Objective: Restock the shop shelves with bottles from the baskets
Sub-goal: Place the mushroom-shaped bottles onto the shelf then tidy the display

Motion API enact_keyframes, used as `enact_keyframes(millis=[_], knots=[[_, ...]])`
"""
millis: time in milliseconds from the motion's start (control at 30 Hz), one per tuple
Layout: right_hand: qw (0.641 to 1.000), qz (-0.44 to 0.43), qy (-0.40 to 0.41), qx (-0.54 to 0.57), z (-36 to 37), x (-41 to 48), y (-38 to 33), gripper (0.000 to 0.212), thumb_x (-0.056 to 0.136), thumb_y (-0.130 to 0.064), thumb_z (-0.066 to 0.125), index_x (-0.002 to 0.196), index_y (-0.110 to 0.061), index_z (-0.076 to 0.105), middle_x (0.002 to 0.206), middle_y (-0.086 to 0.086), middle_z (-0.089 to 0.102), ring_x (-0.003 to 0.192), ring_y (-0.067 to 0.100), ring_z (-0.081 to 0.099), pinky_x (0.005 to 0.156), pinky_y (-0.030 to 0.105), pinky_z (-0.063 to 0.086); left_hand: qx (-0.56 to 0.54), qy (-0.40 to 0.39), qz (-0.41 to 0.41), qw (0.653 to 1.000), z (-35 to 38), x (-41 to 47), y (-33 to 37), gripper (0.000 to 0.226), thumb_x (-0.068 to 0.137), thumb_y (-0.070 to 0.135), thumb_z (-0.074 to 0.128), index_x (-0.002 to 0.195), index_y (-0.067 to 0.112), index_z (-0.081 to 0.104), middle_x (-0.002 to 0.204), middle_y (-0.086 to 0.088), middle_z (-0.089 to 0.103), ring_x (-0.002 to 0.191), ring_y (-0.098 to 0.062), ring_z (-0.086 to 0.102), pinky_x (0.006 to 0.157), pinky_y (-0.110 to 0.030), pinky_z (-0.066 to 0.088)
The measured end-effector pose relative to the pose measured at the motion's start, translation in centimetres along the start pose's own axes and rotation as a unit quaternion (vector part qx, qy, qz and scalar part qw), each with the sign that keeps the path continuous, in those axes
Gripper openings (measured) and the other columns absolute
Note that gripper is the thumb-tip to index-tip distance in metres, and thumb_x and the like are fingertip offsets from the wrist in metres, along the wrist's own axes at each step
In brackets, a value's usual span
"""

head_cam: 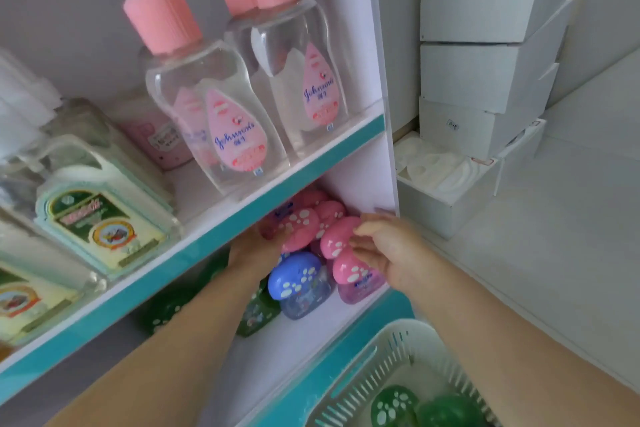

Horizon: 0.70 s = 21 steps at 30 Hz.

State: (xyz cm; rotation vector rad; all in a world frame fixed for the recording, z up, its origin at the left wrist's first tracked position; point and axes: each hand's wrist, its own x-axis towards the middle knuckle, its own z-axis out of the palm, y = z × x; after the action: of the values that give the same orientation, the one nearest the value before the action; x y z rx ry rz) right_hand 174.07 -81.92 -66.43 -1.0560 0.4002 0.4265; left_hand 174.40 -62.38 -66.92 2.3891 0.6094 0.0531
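Both hands reach into the lower shelf, where small bottles with paw-print caps stand. My left hand sits under the shelf edge with its fingers around a pink-capped bottle. My right hand grips another pink-capped bottle at the shelf's right end. In front stand a blue-capped bottle and one more pink-capped bottle. Green-capped bottles stand further left, partly hidden by my left arm. A white slatted basket at the bottom right holds green-capped bottles.
The upper shelf with a teal edge carries clear oil bottles with pink caps and green-labelled glass bottles. The shelf's white side wall stands just right of my right hand. White boxes are stacked beyond it.
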Motion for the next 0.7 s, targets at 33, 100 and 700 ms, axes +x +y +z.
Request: enact_keyframes(millis=[33,100,700], knots=[[1.000,-0.003,-0.001,-0.022,-0.2,-0.5,-0.1,0.039,0.090,0.007,0.049,0.126,-0.008,0.048,0.085,0.009,0.060,0.065,0.016,0.057,0.053,0.020,0.053,0.010,0.014,0.009,1.000,-0.1,-0.6,0.3,0.050,0.082,0.048,0.062,0.115,0.011,0.057,0.116,-0.011,0.062,0.106,-0.033,0.058,0.093,-0.040,0.047],[0.997,-0.005,-0.003,-0.074,-1.0,-1.6,-0.1,0.038,0.090,0.006,0.050,0.125,-0.008,0.046,0.095,0.010,0.061,0.068,0.015,0.057,0.058,0.021,0.052,0.004,0.043,0.035,0.998,-0.1,-2.0,0.9,0.039,0.083,0.036,0.065,0.114,0.013,0.057,0.114,-0.012,0.062,0.105,-0.031,0.058,0.092,-0.035,0.046],[0.716,0.011,-0.052,-0.696,-14.8,-4.8,12.3,0.054,0.084,-0.012,0.061,0.136,-0.018,0.045,0.132,0.006,0.054,0.116,0.023,0.055,0.098,0.033,0.045,0.121,-0.256,0.271,0.920,10.0,-13.9,-2.0,0.038,0.077,0.027,0.074,0.113,0.020,0.062,0.112,0.000,0.052,0.104,-0.014,0.049,0.085,-0.019,0.037]])
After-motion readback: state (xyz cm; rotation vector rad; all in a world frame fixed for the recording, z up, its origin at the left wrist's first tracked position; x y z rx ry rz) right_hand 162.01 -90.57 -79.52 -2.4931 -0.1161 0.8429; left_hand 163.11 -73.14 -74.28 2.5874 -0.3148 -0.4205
